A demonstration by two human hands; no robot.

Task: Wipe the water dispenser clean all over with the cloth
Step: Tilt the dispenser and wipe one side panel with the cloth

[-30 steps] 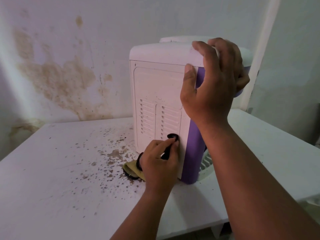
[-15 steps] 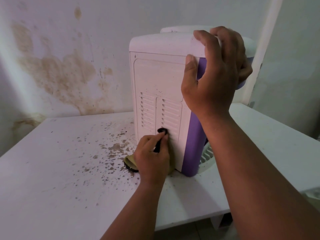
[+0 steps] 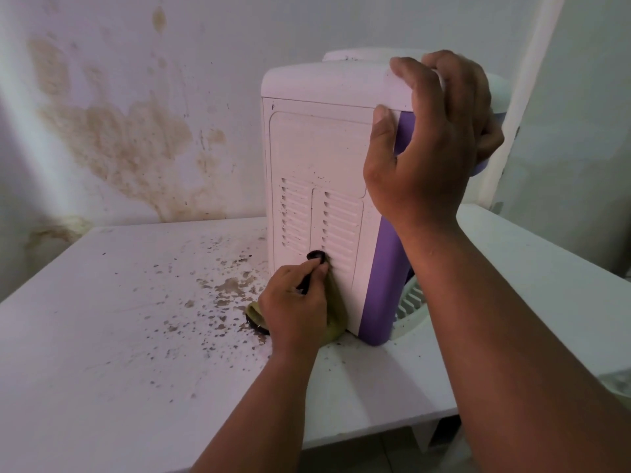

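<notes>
Yellow cloth [image 3: 336,314] is pinched in the left hand [image 3: 295,307], low on the dispenser [image 3: 321,158], to rub its vents. The right hand [image 3: 430,148] grips its top, steadying it.

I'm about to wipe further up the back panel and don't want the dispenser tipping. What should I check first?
1. Right hand grips the water dispenser at its top corner: ok.
2. Left hand holds the cloth against the panel: ok.
3. Black cord is pinched with the cloth: not ok, may snag.
4. Dispenser base sits flat on the table: cannot tell.
5. Vent slots are free of specks: not ok.
</notes>
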